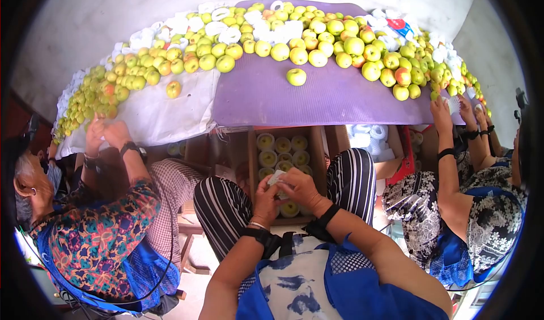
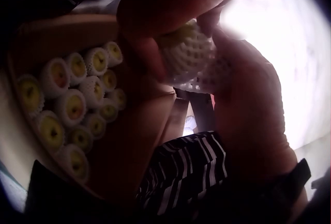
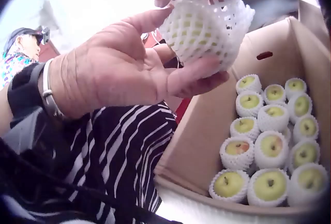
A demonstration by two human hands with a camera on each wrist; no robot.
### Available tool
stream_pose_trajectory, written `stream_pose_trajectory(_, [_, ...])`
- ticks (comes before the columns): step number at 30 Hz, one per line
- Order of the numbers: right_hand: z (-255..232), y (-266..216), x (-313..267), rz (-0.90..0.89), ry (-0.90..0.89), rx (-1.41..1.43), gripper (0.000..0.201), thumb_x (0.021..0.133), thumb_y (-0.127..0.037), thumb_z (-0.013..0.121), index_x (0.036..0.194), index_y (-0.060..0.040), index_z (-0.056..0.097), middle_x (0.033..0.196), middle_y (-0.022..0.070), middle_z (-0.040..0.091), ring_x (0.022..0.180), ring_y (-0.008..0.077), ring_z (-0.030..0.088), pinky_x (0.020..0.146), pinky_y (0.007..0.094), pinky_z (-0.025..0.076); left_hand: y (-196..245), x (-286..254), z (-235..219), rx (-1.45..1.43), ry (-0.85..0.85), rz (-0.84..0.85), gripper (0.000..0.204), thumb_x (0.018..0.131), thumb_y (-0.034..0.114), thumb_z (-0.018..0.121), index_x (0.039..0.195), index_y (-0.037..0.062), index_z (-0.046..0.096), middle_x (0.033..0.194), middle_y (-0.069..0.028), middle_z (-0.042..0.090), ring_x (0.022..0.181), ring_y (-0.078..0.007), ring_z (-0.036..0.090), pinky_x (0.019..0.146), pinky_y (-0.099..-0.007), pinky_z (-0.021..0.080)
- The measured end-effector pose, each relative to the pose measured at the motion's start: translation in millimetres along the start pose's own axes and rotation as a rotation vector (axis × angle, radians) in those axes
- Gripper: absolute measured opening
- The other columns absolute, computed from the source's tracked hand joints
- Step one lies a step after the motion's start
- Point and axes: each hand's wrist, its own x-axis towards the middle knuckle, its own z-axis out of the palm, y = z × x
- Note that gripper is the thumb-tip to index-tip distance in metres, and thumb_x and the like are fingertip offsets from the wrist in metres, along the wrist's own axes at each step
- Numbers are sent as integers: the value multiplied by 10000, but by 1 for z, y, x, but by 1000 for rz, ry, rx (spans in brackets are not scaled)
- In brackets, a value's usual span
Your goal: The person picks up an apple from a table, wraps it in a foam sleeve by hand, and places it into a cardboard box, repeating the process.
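"What was happening nearest us?"

"Hands together: the left hand (image 1: 266,200) cupped an apple (image 3: 194,34), the right hand (image 1: 300,187) pinched its foam net (image 3: 230,20), above the box (image 3: 282,40)."

"Delicate?"

"It looked light, firm, easily bruised; the net soft. Best cupped underneath."

"Anything hidden?"

"Much of it, behind the grip; heaped fruit (image 1: 280,52) blurred at the tabletop's (image 1: 272,96) ends."

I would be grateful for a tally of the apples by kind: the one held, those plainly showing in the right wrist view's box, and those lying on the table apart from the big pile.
Held apple in foam net: 1
Boxed apples plainly showing: 14
Lone apples: 2
Total: 17
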Motion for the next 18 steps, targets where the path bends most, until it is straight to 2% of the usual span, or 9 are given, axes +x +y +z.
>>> stream_pose_trajectory(2, [1, -7, -2, -99, -79, -92, 230, 667, -31, 607, 893, -74, 602, 729, 87, 536, 644, 257, 547, 563, 311, 460, -6, 4, -8, 20, -7, 69, 417, 777, 111, 561, 1167, 85, 417, 1062, -66, 501, 964, -185, 519, 691, -346, 515])
stream_pose_trajectory(4, [2, -13, -1, -136, -83, -119, 208, 676, -52, 599, 881, -82, 599, 712, 83, 518, 641, 257, 539, 551, 329, 451, -17, 13, -18, 40, -14, 140, 459, 763, 107, 576, 1187, 92, 401, 1063, -77, 500, 962, -188, 518, 694, -346, 512])
stream_pose_trajectory(7, [5, -14, -1, -199, -80, -152, 175, 691, -69, 581, 864, -89, 595, 694, 78, 496, 630, 254, 526, 530, 342, 434, -10, 11, -17, 131, -80, 267, 496, 766, 113, 547, 1225, 83, 362, 1128, -98, 468, 1026, -214, 490, 781, -369, 473])
stream_pose_trajectory(9, [5, -15, -1, -227, -72, -162, 165, 697, -65, 571, 859, -86, 595, 695, 78, 493, 623, 252, 520, 522, 337, 428, 7, -1, -9, -508, -261, -2, 477, 778, 111, 505, 1230, 61, 360, 1187, -108, 433, 1072, -244, 462, 875, -387, 408])
stream_pose_trajectory(10, [5, -16, -1, -218, -72, -178, 159, 698, -70, 570, 855, -82, 593, 707, 80, 494, 631, 252, 517, 533, 339, 426, 10, -3, -5, -507, -262, -2, 477, 778, 111, 505, 1230, 61, 360, 1187, -108, 433, 1072, -244, 462, 875, -387, 408])
stream_pose_trajectory(12, [7, -17, 0, -208, -71, -192, 154, 700, -75, 569, 852, -78, 592, 719, 82, 495, 639, 252, 514, 543, 341, 423, 14, -6, -1, -508, -344, 17, 389, 820, 148, 467, 1188, 35, 412, 1158, -92, 477, 1064, -245, 460, 943, -390, 338])
stream_pose_trajectory(13, [8, -17, -1, -264, -82, -212, 148, 699, -74, 570, 846, -76, 592, 730, 85, 497, 665, 255, 518, 571, 345, 428, 10, -3, -3, -507, -344, 17, 389, 820, 148, 467, 1188, 35, 412, 1158, -92, 477, 1064, -245, 460, 943, -390, 338])
stream_pose_trajectory(16, [3, -24, 3, -373, -93, -205, 138, 689, -75, 586, 827, -69, 588, 757, 89, 508, 717, 259, 523, 623, 347, 433, 6, 3, -6, -457, -246, 84, 392, 839, 213, 478, 1177, 25, 420, 1137, -102, 497, 1056, -250, 470, 949, -384, 334])
stream_pose_trajectory(18, [-1, -29, 4, -426, -96, -177, 135, 681, -76, 600, 815, -64, 584, 772, 90, 516, 742, 260, 526, 647, 345, 434, 11, 0, -5, -605, -245, -5, 401, 840, 240, 495, 1171, 26, 426, 1130, -109, 508, 1057, -260, 474, 951, -384, 335])
